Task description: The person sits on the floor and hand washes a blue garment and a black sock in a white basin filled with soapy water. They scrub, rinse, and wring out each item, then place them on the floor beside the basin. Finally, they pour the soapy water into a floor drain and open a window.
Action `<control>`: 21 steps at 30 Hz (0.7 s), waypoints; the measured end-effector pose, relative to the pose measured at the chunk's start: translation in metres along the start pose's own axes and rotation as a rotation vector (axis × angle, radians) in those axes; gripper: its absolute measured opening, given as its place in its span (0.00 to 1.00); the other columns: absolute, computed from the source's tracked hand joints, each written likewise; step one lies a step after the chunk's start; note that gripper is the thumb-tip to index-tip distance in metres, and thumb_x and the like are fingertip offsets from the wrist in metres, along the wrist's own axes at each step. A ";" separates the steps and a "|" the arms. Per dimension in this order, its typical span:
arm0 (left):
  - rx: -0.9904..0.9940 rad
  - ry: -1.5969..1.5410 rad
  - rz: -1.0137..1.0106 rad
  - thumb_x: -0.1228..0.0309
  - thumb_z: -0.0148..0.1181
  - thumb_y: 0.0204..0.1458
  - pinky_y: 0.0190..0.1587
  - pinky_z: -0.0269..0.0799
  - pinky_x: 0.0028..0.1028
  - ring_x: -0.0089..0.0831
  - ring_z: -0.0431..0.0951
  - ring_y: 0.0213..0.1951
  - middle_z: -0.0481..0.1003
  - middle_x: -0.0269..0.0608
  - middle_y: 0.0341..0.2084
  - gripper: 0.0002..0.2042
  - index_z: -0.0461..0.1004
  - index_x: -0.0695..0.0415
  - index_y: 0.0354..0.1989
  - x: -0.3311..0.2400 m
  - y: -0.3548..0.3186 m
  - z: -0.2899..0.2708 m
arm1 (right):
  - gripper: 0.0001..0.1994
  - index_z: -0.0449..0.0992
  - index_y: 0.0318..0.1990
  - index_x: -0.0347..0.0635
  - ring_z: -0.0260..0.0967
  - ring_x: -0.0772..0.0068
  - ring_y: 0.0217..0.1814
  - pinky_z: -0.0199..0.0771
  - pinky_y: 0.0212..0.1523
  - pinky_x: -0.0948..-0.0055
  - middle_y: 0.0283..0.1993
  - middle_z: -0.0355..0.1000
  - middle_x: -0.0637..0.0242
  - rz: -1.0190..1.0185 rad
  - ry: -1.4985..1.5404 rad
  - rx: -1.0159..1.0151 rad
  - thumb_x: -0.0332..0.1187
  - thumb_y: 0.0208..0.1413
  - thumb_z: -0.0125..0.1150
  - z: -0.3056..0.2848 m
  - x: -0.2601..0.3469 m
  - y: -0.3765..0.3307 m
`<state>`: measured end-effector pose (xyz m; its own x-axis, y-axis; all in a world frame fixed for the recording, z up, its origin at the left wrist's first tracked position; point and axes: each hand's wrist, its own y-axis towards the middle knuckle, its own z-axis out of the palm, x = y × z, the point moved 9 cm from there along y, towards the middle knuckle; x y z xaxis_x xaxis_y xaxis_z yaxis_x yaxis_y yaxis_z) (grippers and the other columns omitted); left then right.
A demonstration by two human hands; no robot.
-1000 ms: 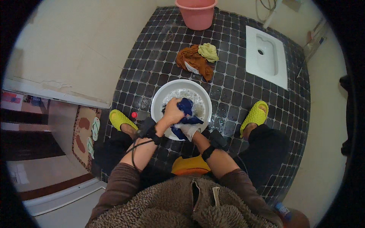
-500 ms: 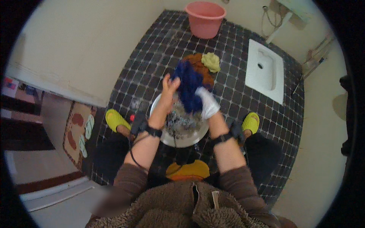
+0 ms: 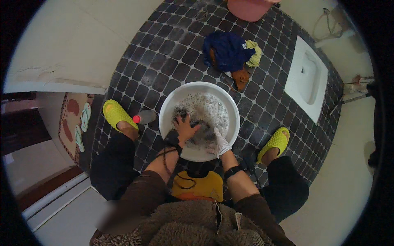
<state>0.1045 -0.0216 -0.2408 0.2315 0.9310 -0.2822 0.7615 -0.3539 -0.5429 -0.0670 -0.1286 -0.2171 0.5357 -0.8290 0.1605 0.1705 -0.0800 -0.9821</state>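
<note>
Two hands: both reach into a round white basin (image 3: 200, 84) at the middle of the frame.
Left hand (image 3: 185, 128): bare, fingers spread and loosely bent, over dark cloth (image 3: 207, 130) in the basin's left half; no firm grip seen.
Right hand (image 3: 221, 142): in a thin white glove, inside the basin's lower right edge; fingers partly lost in the water, so cannot tell whether it grips anything.
Basin contents: murky, foamy water (image 3: 215, 107), bubbles thickest toward the upper right; the dark cloth lies in it, its outline unclear.
Heap on floor: upper middle of frame, beyond the basin; navy cloth (image 3: 225, 51) over brown cloth (image 3: 241, 78), pale yellow cloth (image 3: 254, 55) at its right side.
Bottle (image 3: 147, 117): clear, red cap, lying just left of the basin, by the left slipper (image 3: 116, 115).
Right slipper (image 3: 276, 141): yellow-green like the other, right of the basin.
Pink tub (image 3: 251, 10): top edge, cut off by the frame.
Squat toilet (image 3: 295, 82): white, upper right, set in dark floor tiles (image 3: 168, 45).
</note>
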 end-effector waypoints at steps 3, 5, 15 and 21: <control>0.104 -0.275 0.225 0.48 0.58 0.42 0.60 0.50 0.39 0.56 0.52 0.59 0.48 0.63 0.59 0.39 0.55 0.61 0.59 -0.056 -0.023 0.021 | 0.36 0.50 0.63 0.50 0.58 0.52 0.55 0.65 0.48 0.54 0.63 0.53 0.62 0.019 0.167 0.107 0.57 0.51 0.52 0.015 0.005 0.018; 0.134 -0.415 0.179 0.51 0.57 0.43 0.57 0.54 0.39 0.54 0.56 0.57 0.55 0.62 0.55 0.35 0.59 0.63 0.56 -0.077 -0.049 0.027 | 0.35 0.56 0.61 0.46 0.60 0.58 0.54 0.65 0.50 0.61 0.60 0.58 0.62 -0.102 0.360 0.307 0.57 0.51 0.51 0.031 0.018 0.034; 0.020 -0.490 0.241 0.59 0.44 0.54 0.34 0.64 0.46 0.57 0.69 0.30 0.70 0.59 0.25 0.17 0.70 0.63 0.32 -0.103 -0.064 -0.007 | 0.20 0.71 0.45 0.37 0.66 0.68 0.42 0.67 0.43 0.70 0.41 0.70 0.63 -0.668 0.004 0.222 0.45 0.52 0.56 0.024 0.046 0.043; 0.002 -0.708 0.213 0.53 0.46 0.54 0.44 0.64 0.42 0.52 0.70 0.39 0.71 0.56 0.35 0.20 0.70 0.59 0.41 -0.032 0.017 -0.017 | 0.25 0.70 0.49 0.37 0.63 0.61 0.51 0.58 0.54 0.70 0.49 0.68 0.56 -0.690 -0.515 -0.001 0.50 0.54 0.49 0.036 0.049 0.013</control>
<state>0.1200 -0.0553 -0.2276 -0.0725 0.5617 -0.8241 0.7421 -0.5216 -0.4208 -0.0088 -0.1503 -0.2186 0.6212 -0.2402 0.7459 0.5953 -0.4744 -0.6485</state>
